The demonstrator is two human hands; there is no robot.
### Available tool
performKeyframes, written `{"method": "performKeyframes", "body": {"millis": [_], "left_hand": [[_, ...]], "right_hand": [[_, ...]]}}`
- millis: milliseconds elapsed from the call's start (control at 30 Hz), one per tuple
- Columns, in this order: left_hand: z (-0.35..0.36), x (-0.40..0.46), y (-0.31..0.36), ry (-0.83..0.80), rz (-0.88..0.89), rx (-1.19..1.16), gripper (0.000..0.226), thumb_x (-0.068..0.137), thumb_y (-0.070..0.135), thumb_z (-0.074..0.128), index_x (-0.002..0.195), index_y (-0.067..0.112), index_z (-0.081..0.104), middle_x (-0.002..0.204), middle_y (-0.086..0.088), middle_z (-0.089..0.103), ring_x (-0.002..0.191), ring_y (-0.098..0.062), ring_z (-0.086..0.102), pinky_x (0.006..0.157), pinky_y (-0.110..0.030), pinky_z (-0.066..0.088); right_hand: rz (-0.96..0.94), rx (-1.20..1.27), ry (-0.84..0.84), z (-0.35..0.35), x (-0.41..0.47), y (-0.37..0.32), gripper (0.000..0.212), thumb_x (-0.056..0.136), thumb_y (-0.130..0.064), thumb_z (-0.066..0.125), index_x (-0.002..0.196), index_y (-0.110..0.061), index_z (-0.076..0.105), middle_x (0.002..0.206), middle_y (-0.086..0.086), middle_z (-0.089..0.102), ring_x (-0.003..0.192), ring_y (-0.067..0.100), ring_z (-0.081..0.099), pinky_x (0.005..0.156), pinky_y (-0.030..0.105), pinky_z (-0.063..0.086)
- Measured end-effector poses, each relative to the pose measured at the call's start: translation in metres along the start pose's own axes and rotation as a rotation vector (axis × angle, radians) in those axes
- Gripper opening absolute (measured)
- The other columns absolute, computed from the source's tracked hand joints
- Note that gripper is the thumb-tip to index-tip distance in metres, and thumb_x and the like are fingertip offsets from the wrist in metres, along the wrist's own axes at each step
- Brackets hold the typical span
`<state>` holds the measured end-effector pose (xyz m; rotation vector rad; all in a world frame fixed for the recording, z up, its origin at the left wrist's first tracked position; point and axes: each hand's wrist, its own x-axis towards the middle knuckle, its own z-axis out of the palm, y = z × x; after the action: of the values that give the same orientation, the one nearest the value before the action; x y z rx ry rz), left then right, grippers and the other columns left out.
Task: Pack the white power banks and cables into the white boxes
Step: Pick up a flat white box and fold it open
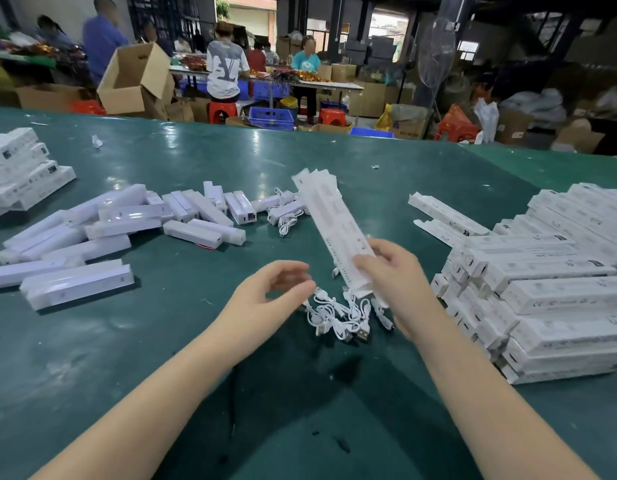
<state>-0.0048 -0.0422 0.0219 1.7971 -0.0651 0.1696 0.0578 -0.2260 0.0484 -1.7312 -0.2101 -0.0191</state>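
The long, flat white cardboard box (334, 223) slants above the green tabletop (161, 341), its far end fanned into open flaps and its near end caught in the right hand (397, 285), whose grip is closed around it, fingers curled over the printed face. The left hand (279, 289) hovers just beside that near end with its grip half open, thumb and fingers loosely curved toward each other and holding nothing that can be made out; motion blur softens the fingertips. Directly below both hands lies a tangle of short white USB cables (341, 317) with metal plugs, resting on the tabletop. To the left sprawls a loose heap of smooth white rectangular power banks (127, 226), glossy plastic bars lying at all angles, with a few more coiled cables (288, 220) at its right edge. On the right a stepped stack of closed white boxes (549, 296) with small grey print stands near the right forearm, two flattened open boxes (445, 216) behind it. Another stack of white boxes (19, 171) sits at the far left. Beyond the tabletop are brown cardboard cartons (133, 77), red plastic stools (224, 110), blue crates (270, 117) and seated workers (227, 64).
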Motion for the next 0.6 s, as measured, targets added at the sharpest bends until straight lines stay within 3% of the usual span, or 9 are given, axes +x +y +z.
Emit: {"method": "performKeyframes", "body": {"millis": [67, 167, 267, 367, 500, 600], "left_hand": [[0.001, 0.004, 0.0, -0.043, -0.068, -0.322, 0.042, 0.079, 0.034, 0.069, 0.119, 0.023, 0.06, 0.115, 0.009, 0.07, 0.112, -0.01, 0.063, 0.095, -0.035, 0.051], [-0.001, 0.006, 0.003, -0.072, -0.091, -0.621, 0.054, 0.074, 0.034, 0.071, 0.123, 0.017, 0.058, 0.121, -0.002, 0.069, 0.111, -0.018, 0.065, 0.09, -0.031, 0.053], [-0.007, 0.005, 0.005, 0.026, -0.105, -0.74, 0.051, 0.069, 0.033, 0.078, 0.112, 0.012, 0.062, 0.109, -0.005, 0.073, 0.095, -0.013, 0.07, 0.075, -0.02, 0.055], [-0.011, 0.008, 0.005, 0.15, -0.145, -0.78, 0.048, 0.062, 0.034, 0.073, 0.102, 0.01, 0.062, 0.102, -0.003, 0.075, 0.086, -0.01, 0.072, 0.066, -0.018, 0.056], [-0.013, 0.011, 0.002, 0.212, -0.171, -0.82, 0.053, 0.065, 0.028, 0.073, 0.108, 0.001, 0.06, 0.101, -0.008, 0.075, 0.087, -0.013, 0.072, 0.067, -0.02, 0.056], [-0.013, 0.011, -0.002, 0.197, -0.171, -0.81, 0.054, 0.066, 0.027, 0.075, 0.108, -0.003, 0.062, 0.103, -0.009, 0.074, 0.087, -0.013, 0.072, 0.068, -0.02, 0.056]], "right_hand": [[0.184, 0.31, -0.336, 0.012, -0.014, -0.006, 0.019, 0.09, -0.008, 0.059, 0.095, -0.014, 0.076, 0.076, 0.004, 0.072, 0.056, 0.01, 0.062, 0.048, 0.022, 0.048], [0.274, 0.357, -0.596, 0.024, -0.024, -0.006, 0.019, 0.083, -0.025, 0.059, 0.086, -0.023, 0.078, 0.069, 0.0, 0.062, 0.055, 0.01, 0.054, 0.045, 0.019, 0.043], [0.258, 0.339, -0.652, 0.027, -0.025, -0.004, 0.025, 0.087, -0.042, 0.057, 0.088, -0.028, 0.077, 0.075, 0.003, 0.067, 0.051, 0.013, 0.054, 0.046, 0.02, 0.043], [0.231, 0.336, -0.651, 0.026, -0.025, -0.002, 0.036, 0.09, -0.047, 0.054, 0.11, -0.022, 0.07, 0.091, 0.008, 0.073, 0.056, 0.015, 0.061, 0.05, 0.022, 0.049], [0.151, 0.199, -0.58, 0.028, -0.029, -0.003, 0.047, 0.089, -0.048, 0.062, 0.119, -0.013, 0.06, 0.093, 0.009, 0.075, 0.059, 0.016, 0.063, 0.053, 0.023, 0.052], [0.147, 0.189, -0.528, 0.031, -0.033, -0.002, 0.035, 0.093, -0.038, 0.058, 0.117, -0.012, 0.058, 0.086, 0.007, 0.075, 0.055, 0.016, 0.062, 0.053, 0.023, 0.053]]}}
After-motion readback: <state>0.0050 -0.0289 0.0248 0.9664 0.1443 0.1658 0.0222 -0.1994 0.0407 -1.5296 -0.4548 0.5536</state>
